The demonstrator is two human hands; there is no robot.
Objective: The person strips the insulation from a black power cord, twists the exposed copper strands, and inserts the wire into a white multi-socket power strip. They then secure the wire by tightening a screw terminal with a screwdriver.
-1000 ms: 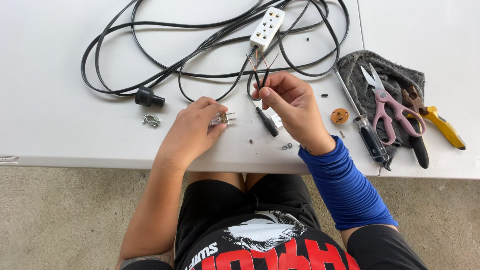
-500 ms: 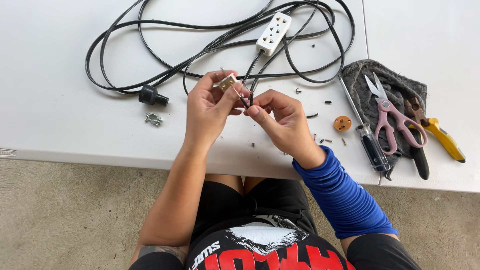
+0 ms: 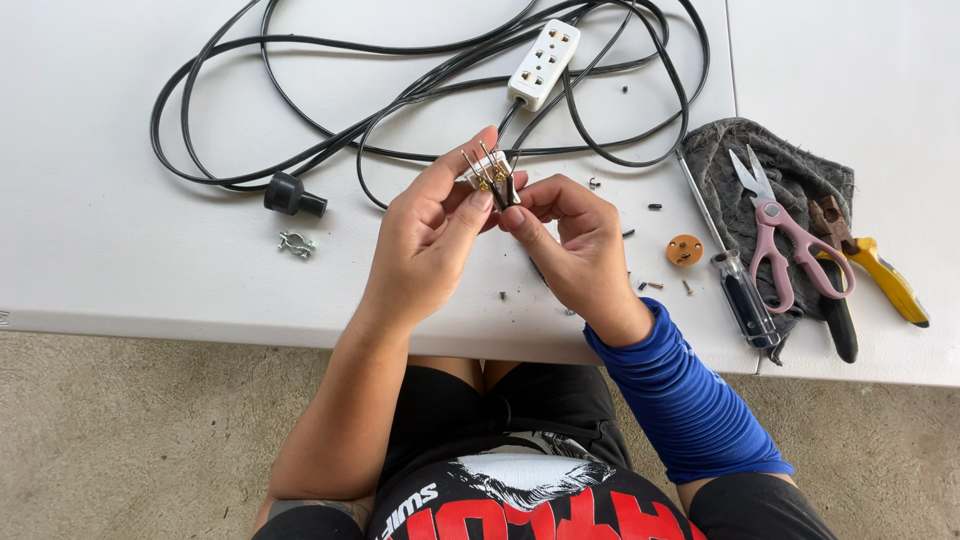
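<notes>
My left hand (image 3: 425,235) pinches a small plug insert with brass prongs (image 3: 485,172), prongs pointing up. Right beside it, my right hand (image 3: 570,235) grips the bared end of the black cable (image 3: 513,190) against that insert. The cable runs up over the white table (image 3: 120,270) in loose loops (image 3: 330,60) to a white socket strip (image 3: 543,63). A black plug cover (image 3: 293,196) and a small metal clamp (image 3: 296,244) lie left of my hands.
To the right lie a round orange disc (image 3: 685,249), several loose screws (image 3: 655,207), a black-handled screwdriver (image 3: 740,295), pink scissors (image 3: 785,245) on a grey rag (image 3: 790,175), and a yellow-handled tool (image 3: 885,280). The table's front edge is close to my lap; concrete floor below.
Both hands rose from the table, the left bringing the insert up to meet the cable end held by the right. The view has shifted slightly.
</notes>
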